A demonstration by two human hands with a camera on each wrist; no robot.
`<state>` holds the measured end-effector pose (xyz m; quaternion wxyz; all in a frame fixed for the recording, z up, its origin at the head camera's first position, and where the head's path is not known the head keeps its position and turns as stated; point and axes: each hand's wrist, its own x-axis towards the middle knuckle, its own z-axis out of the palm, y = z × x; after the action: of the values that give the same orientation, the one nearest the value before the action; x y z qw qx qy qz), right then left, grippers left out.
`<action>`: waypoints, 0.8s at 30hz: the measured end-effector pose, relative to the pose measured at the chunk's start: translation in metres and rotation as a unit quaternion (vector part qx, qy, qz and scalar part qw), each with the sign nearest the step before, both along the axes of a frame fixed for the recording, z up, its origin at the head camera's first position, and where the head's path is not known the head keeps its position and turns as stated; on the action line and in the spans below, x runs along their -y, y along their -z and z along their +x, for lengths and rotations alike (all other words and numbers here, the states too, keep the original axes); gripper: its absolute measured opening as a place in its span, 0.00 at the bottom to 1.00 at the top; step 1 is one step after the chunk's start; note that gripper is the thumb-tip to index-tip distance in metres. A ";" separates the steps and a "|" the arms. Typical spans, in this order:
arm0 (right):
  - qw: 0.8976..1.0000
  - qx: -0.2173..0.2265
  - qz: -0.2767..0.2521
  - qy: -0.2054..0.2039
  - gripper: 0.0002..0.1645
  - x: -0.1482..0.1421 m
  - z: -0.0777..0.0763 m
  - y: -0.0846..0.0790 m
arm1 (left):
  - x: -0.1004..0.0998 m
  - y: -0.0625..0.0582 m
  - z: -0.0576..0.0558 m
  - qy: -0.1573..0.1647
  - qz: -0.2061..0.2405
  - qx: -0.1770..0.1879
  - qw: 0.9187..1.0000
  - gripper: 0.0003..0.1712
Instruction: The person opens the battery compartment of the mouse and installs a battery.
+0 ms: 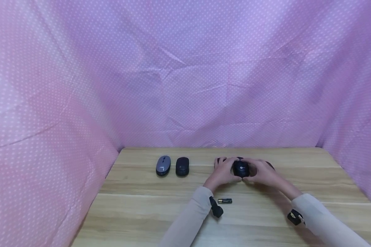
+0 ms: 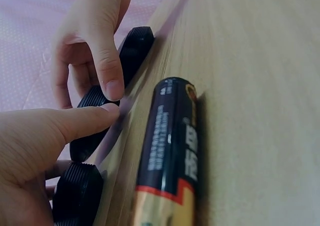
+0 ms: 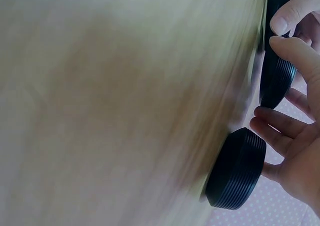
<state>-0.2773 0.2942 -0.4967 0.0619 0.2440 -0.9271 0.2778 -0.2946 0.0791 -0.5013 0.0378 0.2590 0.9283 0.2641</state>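
Both hands hold one black computer mouse (image 1: 241, 168) between them, close over the wooden table. My left hand (image 1: 224, 172) grips its left side and my right hand (image 1: 262, 173) its right side. The two thumbs press its near edge, almost tip to tip, as the left wrist view shows. Just beyond the left fingers is another black mouse (image 2: 77, 193), mostly covered by that hand in the head view. A third black mouse (image 3: 237, 168) lies beside the right fingers. In front of the left wrist a black-and-gold battery (image 1: 225, 201) lies on the table.
On the left of the wooden table (image 1: 136, 212) lie a grey mouse (image 1: 163, 165) and a dark mouse (image 1: 182, 166), side by side. Pink dotted cloth (image 1: 179, 85) hangs behind the table and along both sides.
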 end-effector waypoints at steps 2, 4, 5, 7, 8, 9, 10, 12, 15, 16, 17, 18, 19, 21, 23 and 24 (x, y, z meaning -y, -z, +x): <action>1.000 -0.001 0.009 0.004 0.44 0.001 0.000 0.000 | 0.000 0.000 0.000 -0.002 -0.005 -0.002 1.000 0.43; 1.000 0.004 0.015 0.007 0.44 0.001 0.001 -0.001 | -0.001 0.000 0.000 -0.004 -0.011 -0.004 1.000 0.43; 1.000 0.007 0.019 0.007 0.45 0.001 0.001 -0.001 | -0.001 0.000 0.000 -0.005 -0.013 -0.006 1.000 0.43; 1.000 0.011 0.027 0.007 0.45 0.002 0.000 -0.001 | -0.001 0.002 -0.001 -0.007 -0.017 -0.009 1.000 0.43; 0.999 0.014 0.029 0.006 0.45 0.002 0.000 -0.001 | -0.001 0.002 -0.001 -0.008 -0.019 -0.009 1.000 0.43; 0.999 0.016 0.032 0.006 0.45 0.002 0.000 0.000 | -0.002 0.003 -0.002 -0.009 -0.021 -0.010 1.000 0.43; 0.999 0.015 0.036 0.004 0.45 0.002 -0.001 0.000 | -0.002 0.003 -0.002 -0.010 -0.025 -0.011 1.000 0.43; 0.999 0.015 0.040 0.003 0.45 0.002 -0.001 0.001 | -0.002 0.003 -0.002 -0.011 -0.029 -0.010 0.999 0.43; 0.999 0.018 0.041 0.005 0.44 0.002 -0.001 0.000 | -0.003 0.003 -0.001 -0.015 -0.036 -0.010 0.999 0.43; 0.999 0.019 0.042 0.006 0.44 0.002 -0.001 0.000 | -0.003 0.003 -0.001 -0.015 -0.037 -0.010 0.999 0.43; 0.999 0.020 0.042 0.009 0.44 0.002 -0.001 0.000 | -0.004 0.003 -0.001 -0.015 -0.037 -0.010 0.999 0.43; 0.999 0.019 0.042 0.010 0.44 0.003 0.000 -0.001 | -0.004 0.003 -0.001 -0.015 -0.038 -0.011 0.999 0.43; 0.999 0.018 0.042 0.012 0.44 0.003 0.000 -0.001 | -0.004 0.003 -0.001 -0.016 -0.040 -0.011 0.999 0.43; 0.999 0.016 0.042 0.014 0.43 0.003 0.000 -0.002 | -0.005 0.003 -0.001 -0.015 -0.042 -0.012 0.999 0.43; 0.999 0.015 0.039 0.010 0.43 0.002 -0.001 -0.002 | -0.005 0.003 -0.002 -0.015 -0.046 -0.014 0.999 0.43; 0.999 0.017 0.035 0.007 0.43 0.002 -0.001 -0.003 | -0.005 0.003 -0.002 -0.015 -0.047 -0.016 0.999 0.43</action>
<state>-0.2785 0.2922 -0.4941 0.0397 0.2345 -0.9390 0.2485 -0.2970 0.0842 -0.5045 0.0308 0.2472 0.9439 0.2168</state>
